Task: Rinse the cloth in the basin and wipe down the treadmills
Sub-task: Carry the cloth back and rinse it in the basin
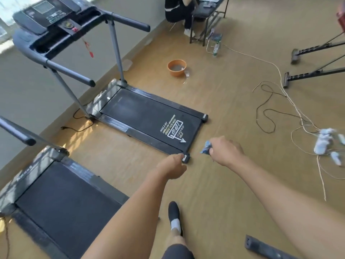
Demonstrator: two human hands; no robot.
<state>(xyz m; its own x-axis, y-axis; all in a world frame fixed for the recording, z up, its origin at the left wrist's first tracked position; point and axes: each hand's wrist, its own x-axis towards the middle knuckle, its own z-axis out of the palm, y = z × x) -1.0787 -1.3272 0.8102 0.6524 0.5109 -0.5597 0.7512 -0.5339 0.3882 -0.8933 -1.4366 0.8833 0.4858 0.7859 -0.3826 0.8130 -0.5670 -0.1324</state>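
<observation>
My right hand [225, 151] grips a small bunched blue cloth [206, 148] in the air, just right of the rear corner of the far treadmill [149, 116]. My left hand [172, 166] hangs with curled fingers over that same rear corner and holds nothing. A second treadmill [61, 199] lies at the lower left. The orange basin [177, 67] with water stands on the wooden floor beyond the far treadmill, well away from both hands.
A seated person [179, 14] and a black bench [207, 15] are at the top. Loose cables [270, 101] and a white power strip [323, 142] lie on the floor at right. Black equipment legs [313, 71] stand upper right. My foot [174, 215] is below.
</observation>
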